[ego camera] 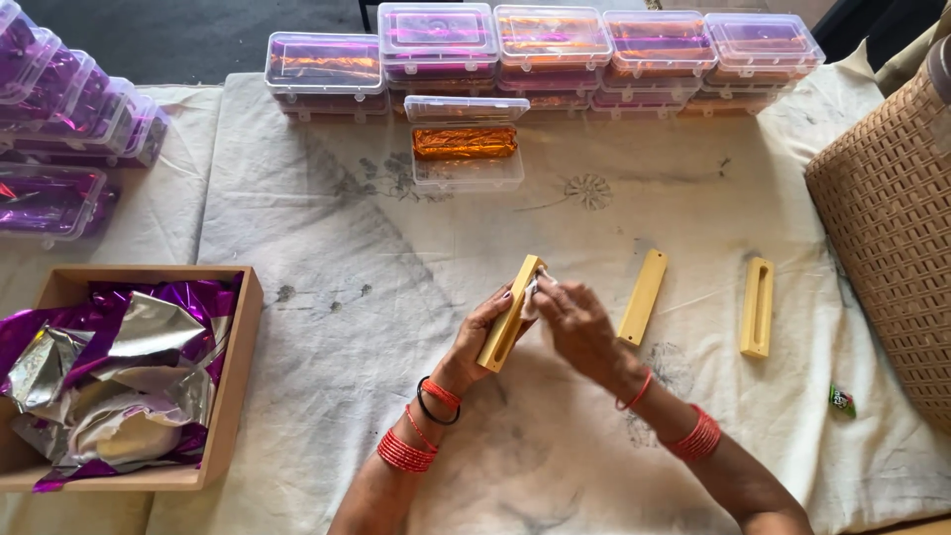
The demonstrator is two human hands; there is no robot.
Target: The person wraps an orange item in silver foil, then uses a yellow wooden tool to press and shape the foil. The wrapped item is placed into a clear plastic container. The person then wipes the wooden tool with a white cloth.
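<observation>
Covering the worktop is a pale, stained cloth with faint flower prints [416, 297], and everything lies on it. Nearest to the camera are the two forearms, both with red bangles at the wrists. The left hand [482, 332] is closed around a long yellow wooden block [510, 314], which it holds tilted above the cloth near the middle of the worktop. The right hand [578, 322] is together with it, its fingers pressing on a small silvery piece at the upper end of the block; what this piece is I cannot tell.

Just to the right of the hands a second yellow wooden block [643, 296] lies flat, and a little farther right is a third yellow block with a long slot in its face [757, 307]. A small green wrapper [842, 400] lies near the right edge. At the left, a shallow wooden tray [238, 396] holds crumpled purple and silver foil sheets [119, 367]. At the right edge stands a beige woven basket [887, 218].

Farther away, an open clear plastic box [466, 163] holds an orange foil-wrapped bar [464, 143]. Behind it is a row of closed clear plastic boxes with orange and purple contents [550, 50], and more clear boxes with purple foil [59, 129] are stacked at the far left.
</observation>
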